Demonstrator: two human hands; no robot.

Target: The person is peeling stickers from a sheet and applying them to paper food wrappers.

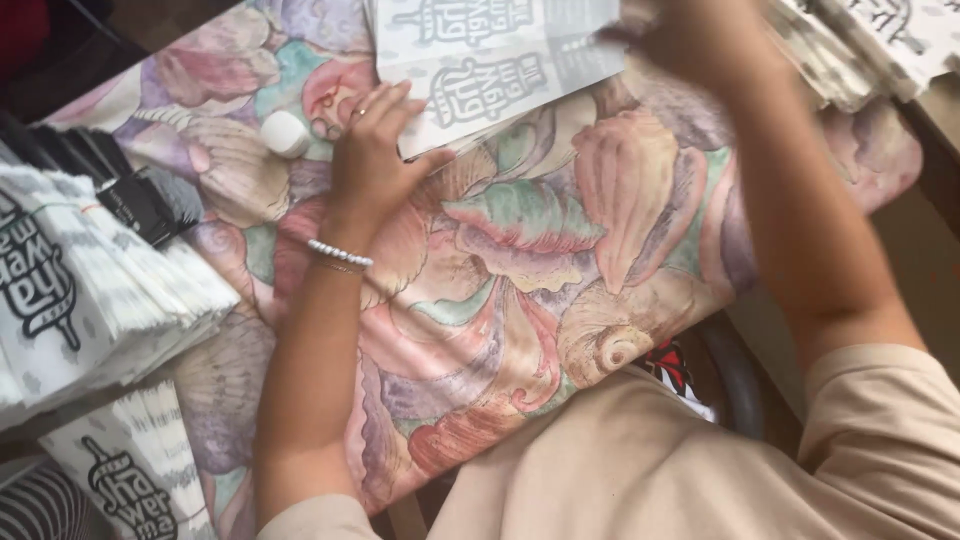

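Near edge: bench (pixel 520 300) covered by a shell-patterned cloth. At its left edge, stacks of printed paper bags (pixel 90 300). Mid-bench, left hand (pixel 372 150) lies flat, fingers spread, pressing a printed paper sheet (pixel 490 70); a white cap (pixel 285 133) sits just beside it. Far edge: right hand (pixel 700 40) blurred, grip cannot be told.

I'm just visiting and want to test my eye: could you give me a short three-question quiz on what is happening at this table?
1. True or false: the left hand lies flat on a printed paper sheet.
2. What small white thing sits beside the left hand's fingers? A) a cup B) a rounded white cap-like object C) a spoon
3. What pattern covers the padded board?

Key: 1. True. 2. B. 3. Seashells in pink, green and purple; the right hand is too blurred to judge.
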